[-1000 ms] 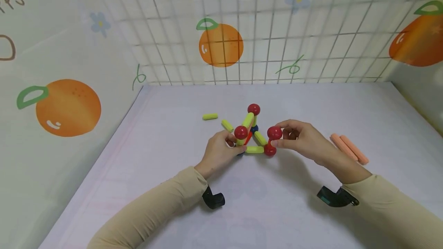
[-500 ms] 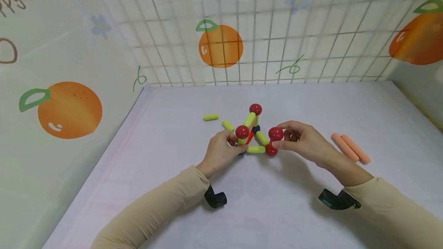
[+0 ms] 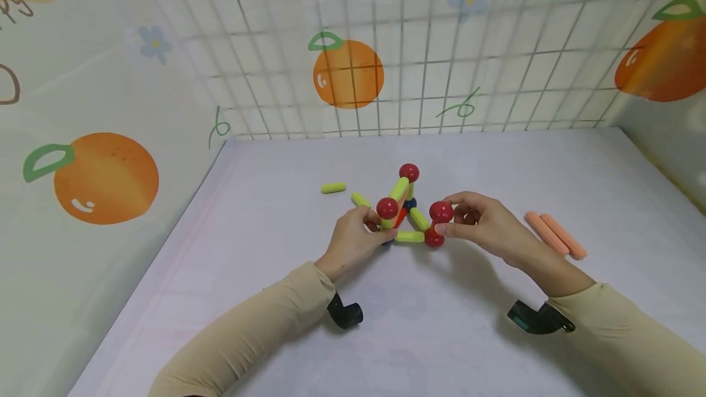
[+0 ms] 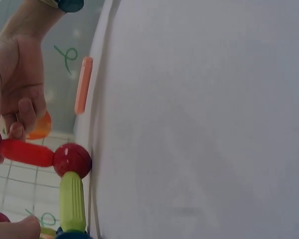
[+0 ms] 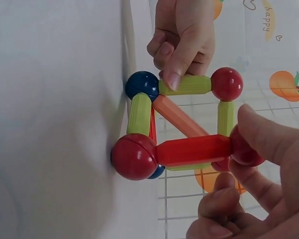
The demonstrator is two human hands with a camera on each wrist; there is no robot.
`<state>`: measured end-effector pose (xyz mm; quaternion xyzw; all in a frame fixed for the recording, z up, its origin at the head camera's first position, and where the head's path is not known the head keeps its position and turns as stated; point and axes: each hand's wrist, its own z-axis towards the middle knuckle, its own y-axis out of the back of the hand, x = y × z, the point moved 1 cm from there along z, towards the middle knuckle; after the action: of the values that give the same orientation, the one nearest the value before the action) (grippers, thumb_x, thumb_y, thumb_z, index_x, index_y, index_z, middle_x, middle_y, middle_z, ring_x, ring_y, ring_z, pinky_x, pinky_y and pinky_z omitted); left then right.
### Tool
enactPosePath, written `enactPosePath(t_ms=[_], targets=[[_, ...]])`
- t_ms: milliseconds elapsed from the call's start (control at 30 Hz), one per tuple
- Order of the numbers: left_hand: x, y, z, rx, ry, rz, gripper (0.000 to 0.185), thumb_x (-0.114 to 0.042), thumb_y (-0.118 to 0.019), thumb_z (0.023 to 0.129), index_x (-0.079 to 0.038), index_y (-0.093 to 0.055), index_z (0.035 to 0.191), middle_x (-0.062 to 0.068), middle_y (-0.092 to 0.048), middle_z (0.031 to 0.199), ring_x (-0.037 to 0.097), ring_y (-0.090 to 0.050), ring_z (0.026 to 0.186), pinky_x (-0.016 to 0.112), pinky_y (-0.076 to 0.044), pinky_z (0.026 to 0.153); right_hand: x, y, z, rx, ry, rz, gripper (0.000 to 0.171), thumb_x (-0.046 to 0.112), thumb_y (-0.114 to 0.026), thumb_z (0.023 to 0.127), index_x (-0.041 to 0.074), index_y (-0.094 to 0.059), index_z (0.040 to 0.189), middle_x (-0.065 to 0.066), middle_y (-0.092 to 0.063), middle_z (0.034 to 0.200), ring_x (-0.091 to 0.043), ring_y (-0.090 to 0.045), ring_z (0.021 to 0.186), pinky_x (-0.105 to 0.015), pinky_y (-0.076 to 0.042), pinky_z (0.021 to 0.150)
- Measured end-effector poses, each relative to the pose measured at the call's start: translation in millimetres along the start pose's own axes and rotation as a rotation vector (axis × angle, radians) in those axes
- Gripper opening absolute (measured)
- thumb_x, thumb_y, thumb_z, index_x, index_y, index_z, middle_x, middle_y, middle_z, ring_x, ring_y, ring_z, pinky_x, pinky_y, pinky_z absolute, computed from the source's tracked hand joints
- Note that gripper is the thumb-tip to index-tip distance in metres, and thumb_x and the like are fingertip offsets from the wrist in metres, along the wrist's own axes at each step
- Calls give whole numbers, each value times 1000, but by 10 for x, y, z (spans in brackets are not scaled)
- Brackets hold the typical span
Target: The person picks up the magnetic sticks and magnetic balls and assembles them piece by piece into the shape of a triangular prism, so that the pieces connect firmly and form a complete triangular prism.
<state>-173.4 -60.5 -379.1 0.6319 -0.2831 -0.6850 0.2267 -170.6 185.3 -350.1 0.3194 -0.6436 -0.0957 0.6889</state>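
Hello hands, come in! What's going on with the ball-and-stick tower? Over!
Left hand grips a green stick by the blue ball. Right hand pinches a red ball on the tower. Loose green stick and two orange sticks lie apart.

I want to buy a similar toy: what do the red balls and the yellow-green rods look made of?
Red balls: probably hard glossy plastic, since they show sharp white highlights. Yellow-green rods: likely smooth plastic with a softer sheen and fine lengthwise ridges. What is inside them cannot be seen.
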Motion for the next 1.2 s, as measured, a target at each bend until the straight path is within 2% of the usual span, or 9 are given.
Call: enactPosePath(t_ms=[300,500,700,767,833,900,1000,1067,1200], targets=[[60,73,3,85,-28,25,27,-29,-74,78,-13,-64,97,1,-62,87,16,-52,80,26,-39,67,-2,-9,9,-9,3,8,49,38,-74,77,16,-57,118,-10,-53,92,-24,-49,84,-27,-44,63],[122,114,28,100,-6,51,22,-22,-70,79,-13,-64,98,2,-60,87,15,-50,70,25,-39,64,4,-14,6,-3,7,11,48,37,-74,78,15,-57,118,-11,-53,92,-24,-49,85,-27,-44,63],[132,139,42,140,16,47,25,-25,-72,78,-14,-65,100,2,-60,88,16,-51,73,25,-39,64,15,-17,7,-11,10,10,49,38,-74,78,15,-57,117,-10,-52,91,-23,-49,83,-27,-43,62],[120,89,55,167,20,53,28,-28,-73,78,-15,-64,101,1,-60,88,16,-52,76,26,-40,65,-23,21,-33,-20,7,-5,50,40,-74,77,17,-56,118,-10,-52,91,-23,-49,82,-26,-43,61],[106,49,66,181,13,65,29,-31,-73,78,-15,-64,102,1,-60,89,17,-52,79,26,-40,66,-79,84,-90,-48,1,-54,52,44,-73,77,19,-56,120,-8,-52,91,-22,-50,80,-26,-42,59],[84,28,70,178,3,73,31,-33,-73,78,-16,-63,102,1,-60,89,17,-52,82,27,-40,67,-166,180,-163,-101,3,-155,54,48,-71,77,21,-56,121,-7,-52,92,-21,-50,78,-25,-42,57],[37,44,64,154,-24,73,35,-36,-73,78,-16,-63,104,1,-60,90,17,-52,84,27,-41,67,-357,381,-287,-206,-9,-328,56,49,-70,78,16,-57,122,-7,-54,91,-21,-50,77,-27,-40,57],[6,83,54,127,-45,50,39,-38,-73,77,-15,-61,107,2,-60,92,17,-52,82,28,-42,65,-494,524,-371,-245,-45,-411,59,47,-69,79,10,-55,123,-11,-54,92,-24,-49,80,-29,-37,60],[-39,191,26,59,-128,-10,50,-39,-73,77,-18,-55,119,4,-59,94,17,-50,69,27,-41,59,-742,744,-516,-217,-150,-487,67,47,-69,80,1,-51,126,-20,-55,96,-29,-49,84,-30,-35,61]])
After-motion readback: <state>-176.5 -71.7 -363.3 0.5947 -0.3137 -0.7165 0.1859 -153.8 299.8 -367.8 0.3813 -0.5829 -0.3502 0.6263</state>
